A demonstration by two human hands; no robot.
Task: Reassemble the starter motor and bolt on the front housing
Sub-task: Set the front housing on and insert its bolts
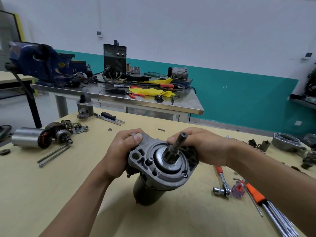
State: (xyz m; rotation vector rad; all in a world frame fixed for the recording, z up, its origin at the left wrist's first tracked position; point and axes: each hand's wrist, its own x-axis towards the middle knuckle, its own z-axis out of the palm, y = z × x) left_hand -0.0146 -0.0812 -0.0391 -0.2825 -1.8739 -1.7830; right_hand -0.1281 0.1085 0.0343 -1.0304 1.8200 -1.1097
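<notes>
Left hand grips the upper-left ear of the front housing, fingers curled under and thumb flat on top. Right hand wraps the opposite edge, fingers curled over the rim just behind the pinion shaft. The 2-hand hold on opposite sides makes sense: an even squeeze keeps the housing square on the body while it seats, and it gives leverage to twist until the holes line up. Starter motor is mid-table, tilted with the shaft end up and toward the camera. Tail end probably rests on the table, though the contact point is hard to read from this angle. The tilt puts the flange face in view, so fit can be checked by eye. 2 screws show in the housing face, 1 left of the shaft and 1 lower right; treat them as not yet torqued. My read: the housing is on, and the step in hand is seating and aligning, with final tightening to follow. Ratchet with a socket lies just right of the motor beside the screwdrivers, on the right hand's side, so I'd say it's staged for that. 1 loose bolt lies beyond the hands. 2 long bolts lie far left by a stripped-down motor, so I'd count them as another unit's parts. Risk: release 1 hand and the tilted motor can roll.
</notes>
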